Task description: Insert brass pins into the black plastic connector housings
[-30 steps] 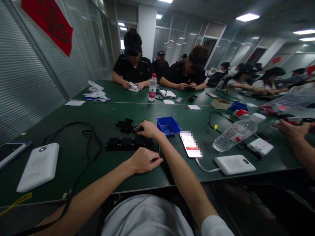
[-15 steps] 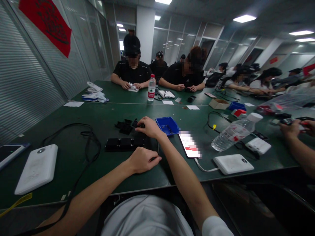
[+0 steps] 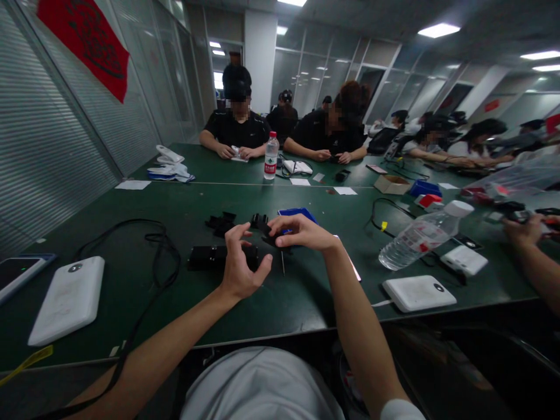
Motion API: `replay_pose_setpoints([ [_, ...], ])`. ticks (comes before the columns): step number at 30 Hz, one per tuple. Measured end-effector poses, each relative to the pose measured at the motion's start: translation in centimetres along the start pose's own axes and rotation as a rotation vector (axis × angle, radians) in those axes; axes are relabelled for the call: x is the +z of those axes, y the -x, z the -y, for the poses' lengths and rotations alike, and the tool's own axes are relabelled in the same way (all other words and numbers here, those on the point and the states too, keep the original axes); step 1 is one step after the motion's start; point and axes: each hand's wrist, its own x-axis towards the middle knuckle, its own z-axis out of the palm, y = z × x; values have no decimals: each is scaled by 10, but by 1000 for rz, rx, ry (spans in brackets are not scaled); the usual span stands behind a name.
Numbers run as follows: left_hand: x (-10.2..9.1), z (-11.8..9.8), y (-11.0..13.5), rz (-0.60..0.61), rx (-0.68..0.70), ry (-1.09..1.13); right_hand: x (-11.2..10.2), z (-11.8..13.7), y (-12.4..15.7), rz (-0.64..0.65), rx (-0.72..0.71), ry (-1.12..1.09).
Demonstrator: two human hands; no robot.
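1. Component (image 3: 267, 237), small and black, was pinched between thumb and fingers of the right hand (image 3: 303, 232), just left of the blue bin (image 3: 303, 214) and slightly nearer.
2. Left hand (image 3: 240, 263), fingers and thumb spread wide, was farther left of the bin, partly hiding a black segmented strip (image 3: 202, 258).
3. Black plastic pieces (image 3: 223, 223) lay left of the bin.
4. Water bottle (image 3: 420, 238) and white power bank (image 3: 415, 293) were well right of it.
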Motion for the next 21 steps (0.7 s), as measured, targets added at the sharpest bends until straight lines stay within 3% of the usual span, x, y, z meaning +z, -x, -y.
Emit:
replay_pose_setpoints([
  [5,-1,-5,0,149,-57,32,-3,-4,7,236,46,17],
  [9,-4,-9,-3,213,-41,18,-1,-6,4,309,67,41],
  [16,-3,-8,-5,2,30,-23,4,-8,5,275,103,-69],
  [21,-2,-5,-7,-13,16,-20,7,-8,7,282,132,-83],
])
